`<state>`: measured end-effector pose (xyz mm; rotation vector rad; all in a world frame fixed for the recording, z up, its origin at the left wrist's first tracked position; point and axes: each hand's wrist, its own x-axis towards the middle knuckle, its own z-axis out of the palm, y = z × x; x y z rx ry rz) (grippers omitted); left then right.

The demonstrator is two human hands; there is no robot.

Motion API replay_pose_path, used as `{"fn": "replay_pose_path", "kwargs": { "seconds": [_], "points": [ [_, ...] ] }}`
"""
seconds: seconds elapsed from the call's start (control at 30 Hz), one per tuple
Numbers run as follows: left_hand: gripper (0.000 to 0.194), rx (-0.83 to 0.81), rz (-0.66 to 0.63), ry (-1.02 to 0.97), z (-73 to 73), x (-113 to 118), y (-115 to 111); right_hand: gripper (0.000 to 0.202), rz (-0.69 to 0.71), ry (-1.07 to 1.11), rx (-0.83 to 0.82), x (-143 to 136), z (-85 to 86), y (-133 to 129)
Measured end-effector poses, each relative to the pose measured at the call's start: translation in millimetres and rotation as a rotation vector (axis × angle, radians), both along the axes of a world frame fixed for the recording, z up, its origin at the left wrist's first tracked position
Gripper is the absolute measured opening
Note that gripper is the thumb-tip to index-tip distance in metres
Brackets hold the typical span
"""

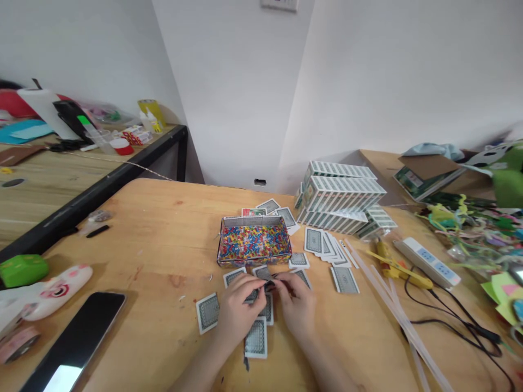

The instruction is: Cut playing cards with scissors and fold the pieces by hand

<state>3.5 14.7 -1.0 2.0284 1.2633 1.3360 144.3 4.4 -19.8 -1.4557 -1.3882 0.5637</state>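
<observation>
My left hand (241, 307) and my right hand (297, 305) meet at the front of the table, thumbs and fingertips pinched. Between them is a small dark piece (268, 282), partly covered by the fingers; its kind is not clear. Just beyond the fingertips stands an open box (255, 261) lined with a bright multicoloured pattern, grey card backs showing along its inner far wall. Playing cards with grey patterned backs lie about: one card (256, 338) below the hands, another card (207, 313) left of my left hand, and others partly hidden under the fingers.
Striped card packs (343, 193) are stacked at the back right, with a fan of cards (324, 245) before them. Further right are a yellow glue gun (402, 269), clear glue sticks (392, 305), a power strip (427, 262) and black cables. A phone (75, 340) lies front left.
</observation>
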Motion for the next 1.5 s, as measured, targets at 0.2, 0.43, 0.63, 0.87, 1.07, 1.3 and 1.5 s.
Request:
{"fn": "replay_pose_path", "kwargs": {
  "seconds": [0.2,0.43,0.63,0.87,1.07,1.3,1.5],
  "points": [
    [0.016,-0.053,-0.037,0.012,2.1,-0.9,0.5,0.014,-0.006,0.040,-0.050,0.8,-3.6,-0.4],
    [0.019,-0.085,-0.042,0.044,0.1,-3.1,1.6,0.013,0.023,0.122,-0.089,1.5,-6.2,-0.5],
    [0.022,-0.099,-0.028,0.055,-1.1,-4.4,2.2,0.014,0.015,0.207,-0.122,-2.0,-5.8,-1.8],
    [0.018,-0.092,-0.006,0.071,-3.8,-4.0,3.1,0.014,0.028,0.259,-0.118,-4.5,-2.1,-2.2],
    [0.014,-0.096,0.042,0.054,-2.1,-3.8,3.3,0.014,0.048,0.264,-0.122,-4.5,-3.1,-2.4],
    [0.012,-0.038,0.040,0.033,0.2,-3.2,2.4,0.013,0.051,0.247,-0.116,-4.8,-6.2,-2.9],
    [0.016,-0.059,0.054,0.040,0.6,-2.8,0.8,0.014,0.032,0.216,-0.139,-5.6,-4.5,-3.9]
  ]
}}
